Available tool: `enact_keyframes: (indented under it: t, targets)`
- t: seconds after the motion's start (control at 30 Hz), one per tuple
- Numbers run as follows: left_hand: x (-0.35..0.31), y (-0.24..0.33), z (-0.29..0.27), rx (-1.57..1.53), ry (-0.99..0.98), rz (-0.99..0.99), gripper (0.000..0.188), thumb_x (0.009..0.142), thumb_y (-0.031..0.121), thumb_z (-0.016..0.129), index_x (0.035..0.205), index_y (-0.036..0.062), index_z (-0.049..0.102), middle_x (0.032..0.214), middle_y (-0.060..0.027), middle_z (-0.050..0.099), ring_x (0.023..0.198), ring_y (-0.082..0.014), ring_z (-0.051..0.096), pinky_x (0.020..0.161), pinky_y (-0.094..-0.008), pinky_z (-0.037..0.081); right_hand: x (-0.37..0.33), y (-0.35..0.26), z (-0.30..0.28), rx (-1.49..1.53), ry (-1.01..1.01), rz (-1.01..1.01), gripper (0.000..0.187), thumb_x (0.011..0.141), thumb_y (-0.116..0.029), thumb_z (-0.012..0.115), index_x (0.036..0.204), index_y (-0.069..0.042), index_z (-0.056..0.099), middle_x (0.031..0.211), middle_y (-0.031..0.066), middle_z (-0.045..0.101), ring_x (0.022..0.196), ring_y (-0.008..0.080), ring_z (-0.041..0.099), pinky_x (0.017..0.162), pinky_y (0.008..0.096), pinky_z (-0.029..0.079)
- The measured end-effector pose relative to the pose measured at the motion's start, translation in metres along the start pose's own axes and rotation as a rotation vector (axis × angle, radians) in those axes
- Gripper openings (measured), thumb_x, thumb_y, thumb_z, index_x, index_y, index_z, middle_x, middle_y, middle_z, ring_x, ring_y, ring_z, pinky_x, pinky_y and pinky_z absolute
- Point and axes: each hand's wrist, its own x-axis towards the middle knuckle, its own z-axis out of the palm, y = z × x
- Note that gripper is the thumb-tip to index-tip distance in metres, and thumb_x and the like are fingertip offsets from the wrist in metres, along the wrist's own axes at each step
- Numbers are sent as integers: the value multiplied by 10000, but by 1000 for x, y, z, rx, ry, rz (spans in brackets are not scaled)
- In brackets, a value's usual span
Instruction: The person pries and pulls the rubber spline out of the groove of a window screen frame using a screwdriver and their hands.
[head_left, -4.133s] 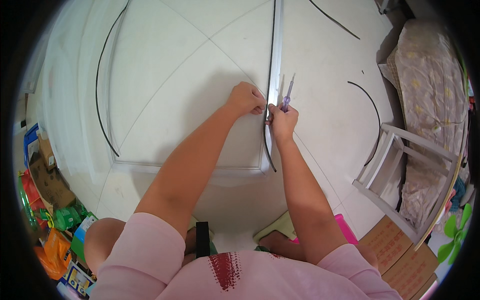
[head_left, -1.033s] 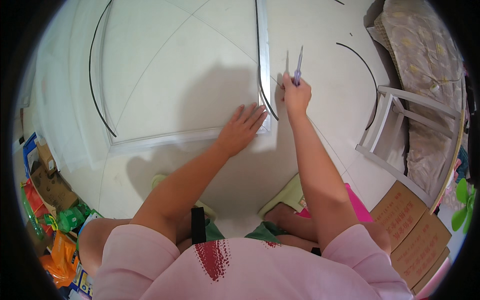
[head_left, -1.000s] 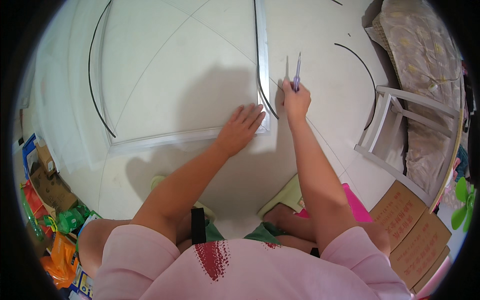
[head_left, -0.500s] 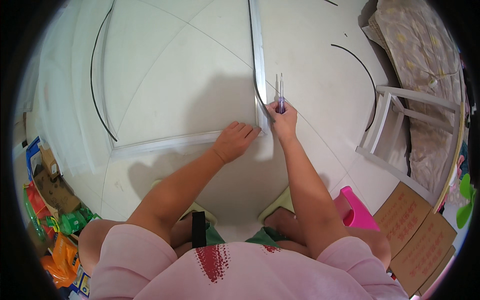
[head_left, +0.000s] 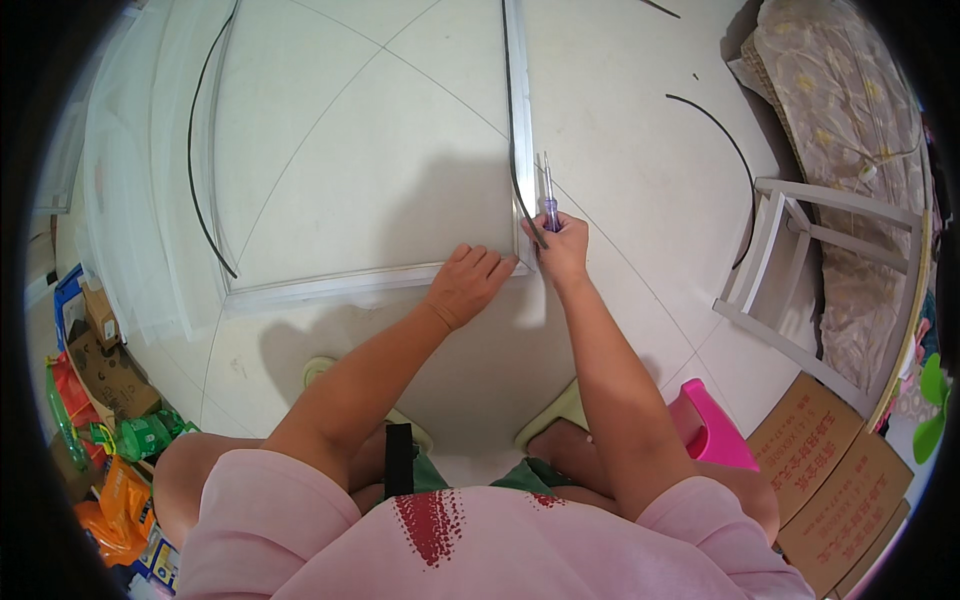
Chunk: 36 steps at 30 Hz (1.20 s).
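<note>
A silver metal frame (head_left: 360,281) lies on the tiled floor, its near right corner between my hands. My left hand (head_left: 470,284) is closed on the frame's near bar, fingers bent over it close to that corner. My right hand (head_left: 566,250) is wrapped round a screwdriver (head_left: 551,208) with a purple handle and a thin shaft that points away from me. A black rubber strip (head_left: 513,125) runs along the right bar, and its loose near end reaches the fingers of my right hand. Whether those fingers also pinch the strip is hard to see.
Another black strip (head_left: 190,150) lies along the frame's left bar, and a third strip (head_left: 735,150) curves on the floor at right. A grey stool (head_left: 740,285) lies beyond it. Near me are a pink plastic stool (head_left: 715,430), cardboard (head_left: 815,430) and, at left, bags (head_left: 125,510).
My right hand has moved slightly left and nearer the frame corner, and the screwdriver now leans a little left. My left hand stays on the near bar.
</note>
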Motion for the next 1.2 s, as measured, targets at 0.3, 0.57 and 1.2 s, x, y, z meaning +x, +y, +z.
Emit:
enact_keyframes:
  t: [0.3, 0.57, 1.2]
  targets:
    - [-6, -5, 8, -122, 34, 51, 209, 763, 61, 556, 956, 80, 632, 757, -32, 515, 697, -194, 519, 654, -314, 420, 1, -5, 0, -180, 62, -11, 214, 762, -80, 748, 628, -20, 592, 557, -8, 510, 512, 62, 405, 454, 244, 329]
    - [-9, -11, 9, -72, 10, 129, 89, 727, 94, 588, 780, 120, 522, 766, -24, 483, 700, -171, 541, 658, -317, 428, -2, -11, -4, -156, -11, 50, 266, 685, -168, 819, 644, -4, 614, 545, 49, 550, 499, 124, 449, 496, 302, 405]
    - [-13, -8, 6, -105, -40, 124, 265, 741, 89, 591, 1001, 70, 640, 813, -20, 535, 699, -170, 586, 686, -316, 498, -11, -16, -4, -335, 103, -50, 351, 682, -168, 821, 640, -53, 492, 564, 37, 534, 513, 151, 473, 527, 318, 423]
